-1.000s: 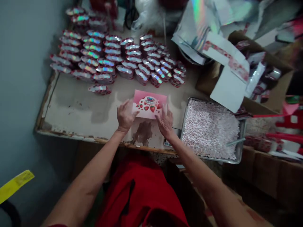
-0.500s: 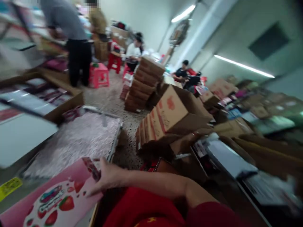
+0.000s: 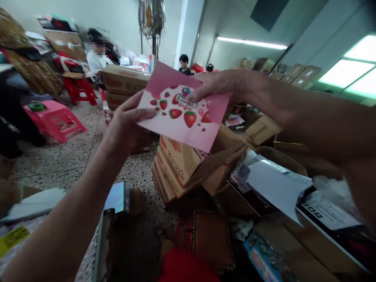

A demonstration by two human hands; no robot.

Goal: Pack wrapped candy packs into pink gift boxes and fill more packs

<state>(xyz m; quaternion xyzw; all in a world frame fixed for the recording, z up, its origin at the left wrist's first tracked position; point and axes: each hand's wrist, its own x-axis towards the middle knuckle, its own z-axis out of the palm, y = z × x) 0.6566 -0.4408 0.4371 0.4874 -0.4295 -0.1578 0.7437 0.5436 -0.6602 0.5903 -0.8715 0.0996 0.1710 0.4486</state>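
A flat pink box (image 3: 176, 127) printed with strawberries is raised in front of me, tilted, with both hands on it. My left hand (image 3: 127, 117) is closed on its left edge, the thumb lying on the printed face. From the upper right, my right hand (image 3: 226, 84) grips the top edge, with fingers over the printed face and the rest partly hidden behind. Just below and beyond the box is an open brown carton (image 3: 180, 160) with red printing, resting on several flattened-looking cartons; its inside is mostly hidden.
At right lie cartons holding white sheets (image 3: 279, 184) and plastic. A brown studded stool seat (image 3: 211, 239) is near my knees. A pink stool (image 3: 55, 117) and a red stool (image 3: 78, 88) stand at left. Co-workers sit by the back wall, one in white (image 3: 96, 58).
My view has swung right. The pink box has been lifted from the tray area at lower left to over the cartons, and both hands are on it now.
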